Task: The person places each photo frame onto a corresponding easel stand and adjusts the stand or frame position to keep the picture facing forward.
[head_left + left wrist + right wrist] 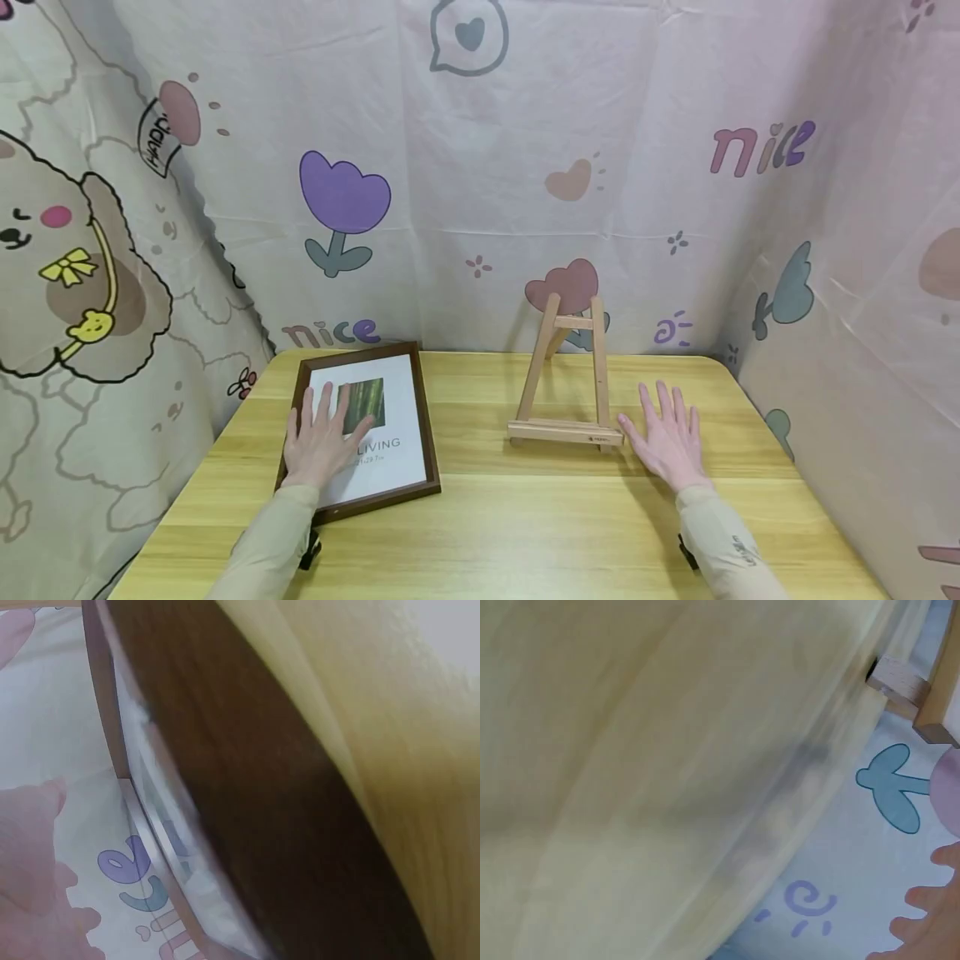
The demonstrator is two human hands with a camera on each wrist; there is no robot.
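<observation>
In the head view my left hand (322, 446) is spread over the left part of a picture frame (431, 454) with a dark brown wooden border. The frame lies on the table and shows a white sheet with a small green forest picture and the word LIVING, partly hidden by the hand. Its brown edge (247, 765) fills much of the left wrist view. To the right stands a small wooden tabletop easel (566, 431), upright with a ledge at the front. Just beside its right end, my right hand (670, 442) has its fingers straight and spread, holding nothing.
Both stand on a light wood-grain table (487, 542). Printed curtains (465, 167) hang right behind its far edge and along both sides. One foot of the easel (900, 681) shows near the table edge in the right wrist view.
</observation>
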